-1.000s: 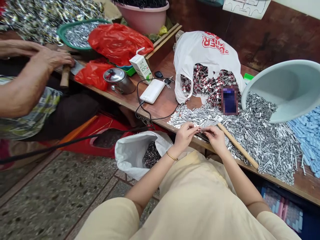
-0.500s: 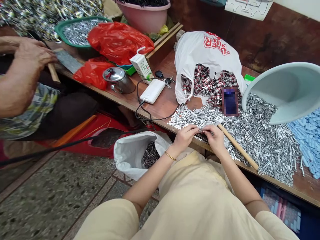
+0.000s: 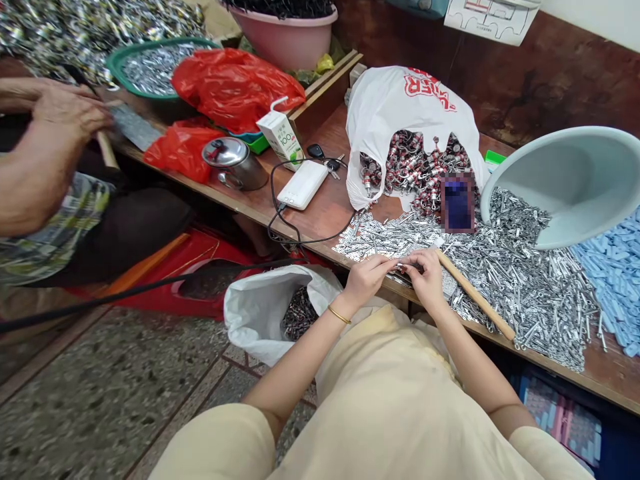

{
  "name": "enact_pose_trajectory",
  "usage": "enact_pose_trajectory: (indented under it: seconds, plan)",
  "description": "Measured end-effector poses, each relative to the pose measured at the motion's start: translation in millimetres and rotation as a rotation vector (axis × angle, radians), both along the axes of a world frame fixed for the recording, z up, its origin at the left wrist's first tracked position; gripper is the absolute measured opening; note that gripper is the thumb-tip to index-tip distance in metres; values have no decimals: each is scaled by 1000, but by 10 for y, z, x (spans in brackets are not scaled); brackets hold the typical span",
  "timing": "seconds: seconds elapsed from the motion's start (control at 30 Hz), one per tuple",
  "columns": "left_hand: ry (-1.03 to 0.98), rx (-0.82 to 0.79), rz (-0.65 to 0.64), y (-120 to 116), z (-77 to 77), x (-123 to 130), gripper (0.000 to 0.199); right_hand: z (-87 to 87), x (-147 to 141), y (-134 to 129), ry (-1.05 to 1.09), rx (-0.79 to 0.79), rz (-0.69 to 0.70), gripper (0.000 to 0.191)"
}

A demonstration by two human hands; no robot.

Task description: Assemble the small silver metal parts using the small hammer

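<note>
- Hands: the left hand (image 3: 367, 279) and the right hand (image 3: 428, 279) meet at the tips of their fingers and thumbs, both pinched on one small piece (image 3: 400, 265); the remaining fingers are curled.
- Position of the piece: between the two hands, at the front edge of the counter (image 3: 327, 205), directly in front of the wearer. Whether it rests on the edge or is held just above it cannot be told.
- Principal relation: the piece lies to the right of the left hand's fingertips and to the left of the right hand's, so neither hand is clearly nearer. Its long axis is mostly covered by the fingers and cannot be read with certainty.
- Appearance of the piece: small, with a pale, shiny spot showing; its outline and finer detail are too small to resolve.
- Adjacent objects: metal parts (image 3: 530, 300), silvery and slender, spread beyond the hands and to their right. A wooden handle (image 3: 475, 293) lies obliquely across them, its far end just beside the right hand, its near end toward the counter's front edge. A white sack (image 3: 253, 320) stands below the edge, near the left forearm.
</note>
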State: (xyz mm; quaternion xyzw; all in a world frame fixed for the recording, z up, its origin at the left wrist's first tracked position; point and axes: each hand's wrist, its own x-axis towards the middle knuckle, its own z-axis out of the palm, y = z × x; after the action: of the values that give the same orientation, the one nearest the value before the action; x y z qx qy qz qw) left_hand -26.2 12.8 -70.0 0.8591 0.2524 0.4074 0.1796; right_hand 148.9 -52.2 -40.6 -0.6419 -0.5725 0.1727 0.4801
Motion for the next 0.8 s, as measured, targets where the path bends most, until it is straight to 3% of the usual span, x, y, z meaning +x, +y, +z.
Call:
enact_pose_trajectory:
  seconds: [0.2,0.33,0.47,0.6,0.8]
  plan:
    - [-17,-19,3,15,17,3,30,39,27,-21,-40,-15,19,11]
    - [-150,-175,1,-73,169,36,26,193,51,-135,-114,7,68,12]
    - [-222,-289,32,-202,331,77,24,288,65,-267,-12,-53,131,14]
    - [-122,-186,-44,-251,447,63,27,349,89,-347,-4,-13,106,10]
    - [-87,-36,-222,-186,682,-70,26,550,195,-445,-34,58,253,16]
